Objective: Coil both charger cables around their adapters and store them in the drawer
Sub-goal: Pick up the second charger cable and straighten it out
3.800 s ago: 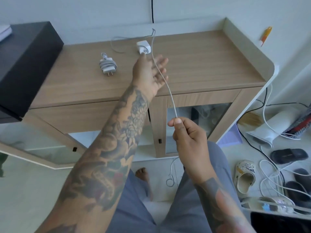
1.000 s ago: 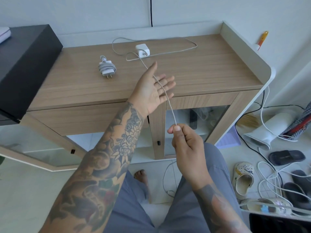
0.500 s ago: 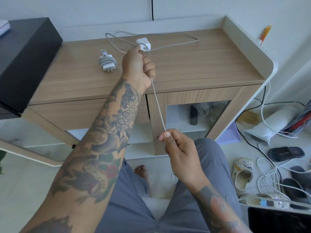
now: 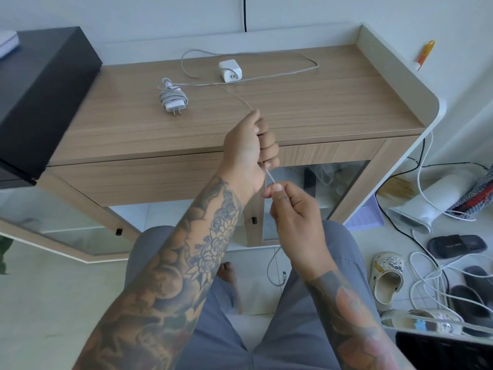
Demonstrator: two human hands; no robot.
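At the far left a black box point(image 4: 40, 94) sits beside my wooden bench point(image 4: 293, 113). On the bench's left part lies the wound charger point(image 4: 173, 98), its grey cable coiled round the adapter, prongs pointing toward me. To its right, near the back edge, stands the white adapter point(image 4: 230, 70), bare of any coil. Its loose cable point(image 4: 266, 56) loops along the back of the bench, comes back past the front of the adapter and runs down toward my hands.

My left hand point(image 4: 249, 150) is at the bench's front edge, above the drawer front point(image 4: 133, 180), with its fingers point(image 4: 269, 148) curled into a fist round that cable; the cable enters at the top of the fist and leaves at the bottom. Just below and to the right, my right hand point(image 4: 293, 212) pinches the same cable between thumb and forefinger, the other fingers curled in. The two hands are nearly touching. From my right hand the rest of the cable hangs down between my knees, its plug end near the floor point(image 4: 40, 289).

Further right on the floor lie sandals point(image 4: 457, 245), a clog point(image 4: 386, 273) and tangled white cords point(image 4: 437, 287).
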